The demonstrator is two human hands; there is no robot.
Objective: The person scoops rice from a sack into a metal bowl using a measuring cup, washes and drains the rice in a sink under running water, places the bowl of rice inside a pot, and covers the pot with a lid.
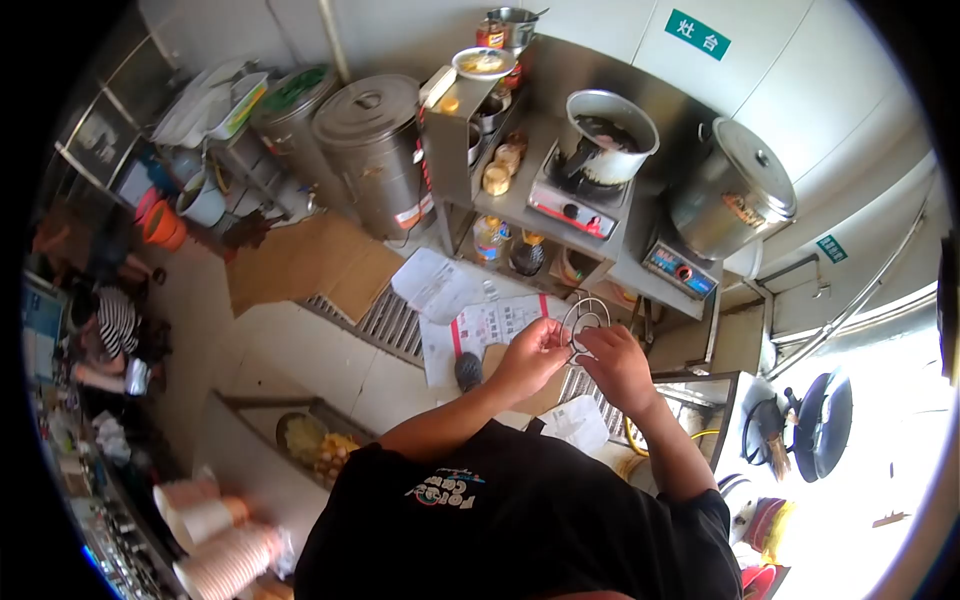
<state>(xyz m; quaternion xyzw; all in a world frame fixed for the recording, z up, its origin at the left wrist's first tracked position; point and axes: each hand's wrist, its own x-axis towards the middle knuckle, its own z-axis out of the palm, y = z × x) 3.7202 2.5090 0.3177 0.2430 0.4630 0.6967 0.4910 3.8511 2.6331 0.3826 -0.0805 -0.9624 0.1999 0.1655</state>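
Between my two hands, in front of my chest, is a small round rack of thin metal wire [584,302] with one ring inside another. My left hand [535,356] grips its left side between thumb and fingers. On the right side, the bent fingers of my right hand [618,368] close on the same wire rack. Its lower part is partly hidden by my fingers. Beyond my hands stands a metal counter with a gas stove [575,200], bearing a large pot [612,135] with dark contents.
A tall lidded steel pot [735,190] stands on another burner [680,265] at right. Cardboard [310,265] and printed sheets [490,325] cover parts of the floor. Stacked paper cups [230,560] are at lower left. A person in a striped top [118,320] is at far left.
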